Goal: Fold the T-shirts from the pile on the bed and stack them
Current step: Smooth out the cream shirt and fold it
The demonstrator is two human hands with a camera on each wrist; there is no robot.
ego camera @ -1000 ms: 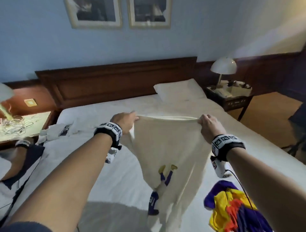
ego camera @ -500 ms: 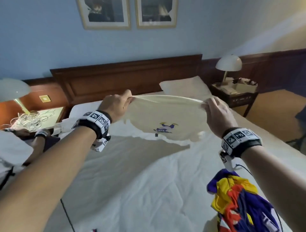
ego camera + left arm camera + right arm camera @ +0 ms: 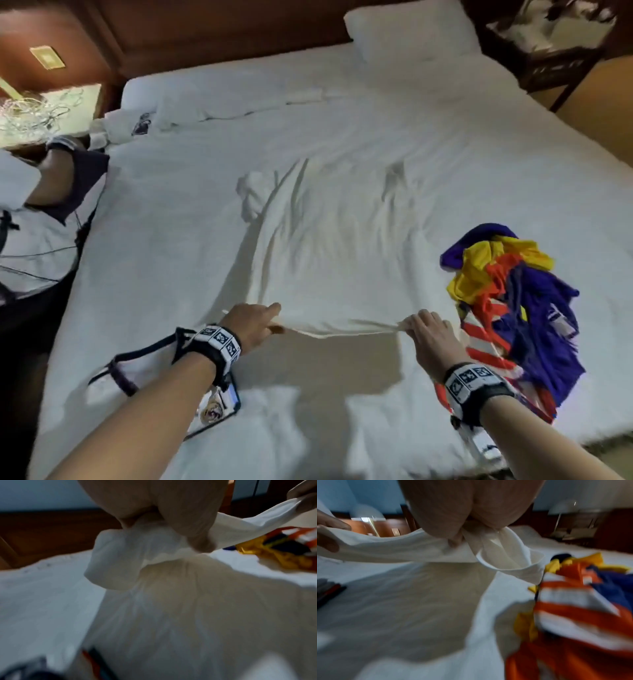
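A cream-white T-shirt (image 3: 335, 253) lies spread over the middle of the white bed (image 3: 178, 240), far end wrinkled, print side hidden. My left hand (image 3: 255, 323) pinches its near left corner just above the sheet. My right hand (image 3: 428, 330) pinches its near right corner. The near edge hangs taut between them. In the left wrist view my fingers (image 3: 197, 534) bunch the white cloth (image 3: 120, 563). In the right wrist view the pinched cloth (image 3: 501, 555) folds over beside the pile. A pile of coloured T-shirts (image 3: 513, 308), purple, yellow, orange and striped, sits at the right.
A folded white shirt with a crest (image 3: 212, 407) lies near the bed's front edge under my left wrist. Another person's arm (image 3: 58, 174) rests at the bed's left side. A pillow (image 3: 407, 31) and two nightstands (image 3: 548, 54) stand at the head end.
The shirt was held up in the air and swung outward; now it has come down flat on the bed. Both hands dropped low toward me, still pinching its corners.
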